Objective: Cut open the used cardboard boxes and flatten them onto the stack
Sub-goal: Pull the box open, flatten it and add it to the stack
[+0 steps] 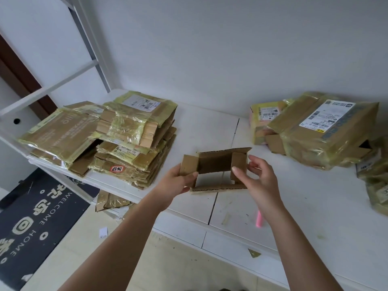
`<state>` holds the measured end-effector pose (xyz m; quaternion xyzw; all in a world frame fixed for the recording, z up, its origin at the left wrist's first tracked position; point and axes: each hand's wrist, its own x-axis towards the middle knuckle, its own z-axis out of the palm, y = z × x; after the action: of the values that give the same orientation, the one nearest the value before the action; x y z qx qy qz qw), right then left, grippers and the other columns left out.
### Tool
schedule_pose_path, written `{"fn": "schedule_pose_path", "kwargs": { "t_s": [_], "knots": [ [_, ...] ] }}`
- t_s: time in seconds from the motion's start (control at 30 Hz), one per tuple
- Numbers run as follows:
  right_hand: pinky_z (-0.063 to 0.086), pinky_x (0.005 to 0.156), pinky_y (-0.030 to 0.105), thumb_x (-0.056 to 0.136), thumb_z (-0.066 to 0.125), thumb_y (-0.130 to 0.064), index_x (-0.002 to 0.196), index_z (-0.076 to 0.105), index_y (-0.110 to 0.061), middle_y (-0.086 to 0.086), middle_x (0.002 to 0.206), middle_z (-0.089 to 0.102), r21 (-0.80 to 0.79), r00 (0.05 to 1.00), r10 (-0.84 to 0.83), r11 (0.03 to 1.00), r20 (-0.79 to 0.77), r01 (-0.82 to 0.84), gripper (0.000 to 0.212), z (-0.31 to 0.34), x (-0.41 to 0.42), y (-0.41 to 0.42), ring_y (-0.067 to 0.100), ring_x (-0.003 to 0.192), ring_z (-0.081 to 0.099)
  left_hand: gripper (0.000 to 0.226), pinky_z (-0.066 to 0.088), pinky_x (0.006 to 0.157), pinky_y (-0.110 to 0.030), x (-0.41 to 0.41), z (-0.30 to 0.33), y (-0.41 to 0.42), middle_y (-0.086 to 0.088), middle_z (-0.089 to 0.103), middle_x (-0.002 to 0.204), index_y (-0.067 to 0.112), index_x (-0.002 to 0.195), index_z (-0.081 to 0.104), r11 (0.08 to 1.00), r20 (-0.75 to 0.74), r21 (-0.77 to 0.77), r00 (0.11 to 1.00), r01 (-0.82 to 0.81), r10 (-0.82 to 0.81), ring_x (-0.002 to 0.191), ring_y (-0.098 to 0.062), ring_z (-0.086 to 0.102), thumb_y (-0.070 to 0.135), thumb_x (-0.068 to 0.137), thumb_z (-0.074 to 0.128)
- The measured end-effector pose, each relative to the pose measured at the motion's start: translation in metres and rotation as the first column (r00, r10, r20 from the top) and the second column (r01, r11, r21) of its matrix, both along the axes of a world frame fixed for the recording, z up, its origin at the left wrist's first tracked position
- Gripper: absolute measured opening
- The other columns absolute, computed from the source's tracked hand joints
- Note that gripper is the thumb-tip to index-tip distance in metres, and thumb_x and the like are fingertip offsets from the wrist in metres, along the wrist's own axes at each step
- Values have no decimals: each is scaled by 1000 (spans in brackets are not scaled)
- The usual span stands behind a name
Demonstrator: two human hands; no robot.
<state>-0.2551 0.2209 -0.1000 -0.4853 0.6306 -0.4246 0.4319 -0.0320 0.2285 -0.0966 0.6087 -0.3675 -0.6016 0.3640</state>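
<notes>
A small brown cardboard box (pixel 216 162), open at both ends with its flaps spread, is held just above the white table (pixel 294 198). My left hand (pixel 178 183) grips its left flap and side. My right hand (pixel 256 177) holds its right side, thumb in front and fingers behind. A stack of flattened, tape-covered boxes (pixel 117 135) lies at the left end of the table. Uncut taped boxes (pixel 321 131) sit at the back right. A pink tool (pixel 259 219) lies on the table under my right wrist, partly hidden.
More taped cardboard (pixel 378 185) lies at the far right edge. A flattened piece (pixel 111 201) hangs below the table near the stack. A dark welcome mat (pixel 35 223) covers the floor at left. A white wall stands behind the table, and a metal frame rises at the left.
</notes>
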Motion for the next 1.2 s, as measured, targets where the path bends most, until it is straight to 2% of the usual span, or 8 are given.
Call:
{"fn": "schedule_pose_path", "kwargs": {
  "t_s": [0.17, 0.4, 0.53, 0.67, 0.77, 0.83, 1.0, 1.2],
  "knots": [
    [49, 93, 32, 70, 88, -31, 137, 45, -26, 0, 128, 50, 16, 985, -36, 999, -168, 39, 79, 5, 6, -10, 13, 111, 54, 16, 50, 87, -26, -2, 2, 2, -3, 64, 109, 27, 109, 57, 996, 20, -61, 998, 65, -64, 102, -18, 60, 15, 98, 57],
    [39, 95, 4, 78, 52, 16, 124, 65, -23, -18, 117, 59, -273, 916, 204, 912, -345, -305, 62, 15, -9, -10, -6, 112, 54, 31, 50, 79, -39, 20, 17, -14, -11, 66, 91, 10, 104, 62, 966, -482, 9, 845, -260, 232, 83, -26, 62, 11, 87, 35],
    [28, 102, 1, 75, 43, 21, 115, 73, -25, -16, 126, 60, 15, 724, 472, 843, -503, -538, 68, -11, -10, -1, -3, 117, 51, 17, 54, 79, -40, 31, -13, -10, -21, 66, 99, 2, 100, 58, 979, 106, 107, 981, -173, 162, 88, -29, 63, 17, 92, 58],
    [40, 107, 26, 83, 43, 10, 113, 72, -28, -15, 135, 57, 389, 593, 661, 750, -460, -535, 57, -55, 1, 11, 9, 124, 52, 22, 56, 68, -37, 21, -63, 10, -8, 59, 95, 11, 92, 52, 990, 604, 118, 797, -81, -7, 84, -22, 60, 7, 81, 70],
    [46, 89, 24, 92, 48, -7, 122, 64, -30, -9, 132, 60, 213, 637, 479, 867, -604, -450, 41, -64, 11, 6, 9, 109, 58, 18, 38, 51, -23, 16, -79, 11, -1, 54, 85, 14, 87, 48, 992, 680, 77, 733, -98, 19, 70, -9, 48, 11, 83, 66],
    [38, 107, 31, 101, 45, -25, 145, 45, -25, -7, 154, 37, 111, 588, 437, 855, -680, -507, 43, -78, 22, 4, 14, 139, 38, 16, 37, 50, -22, 12, -82, 7, 0, 54, 85, 13, 88, 49, 992, 692, 85, 722, -97, 12, 68, -7, 47, 11, 84, 65],
    [-9, 121, 49, 101, 5, -56, 149, -25, -26, -4, 157, -34, 332, 223, 481, 809, -848, -485, 64, -120, 40, 14, 19, 147, -29, 35, 42, 51, -21, 9, -83, 4, -1, 56, 97, 8, 122, 58, 987, 650, 97, 759, -126, 33, 70, -7, 52, 11, 87, 59],
    [10, 122, 48, 102, 40, -43, 156, 18, -26, -7, 165, -1, 323, 461, 571, 797, -679, -510, 60, -91, 35, -3, 22, 152, 1, 25, 51, 57, -34, 3, -65, 15, -8, 63, 90, 18, 115, 49, 991, 505, 12, 856, -133, 109, 70, -20, 59, 9, 92, 55]
  ]
}}
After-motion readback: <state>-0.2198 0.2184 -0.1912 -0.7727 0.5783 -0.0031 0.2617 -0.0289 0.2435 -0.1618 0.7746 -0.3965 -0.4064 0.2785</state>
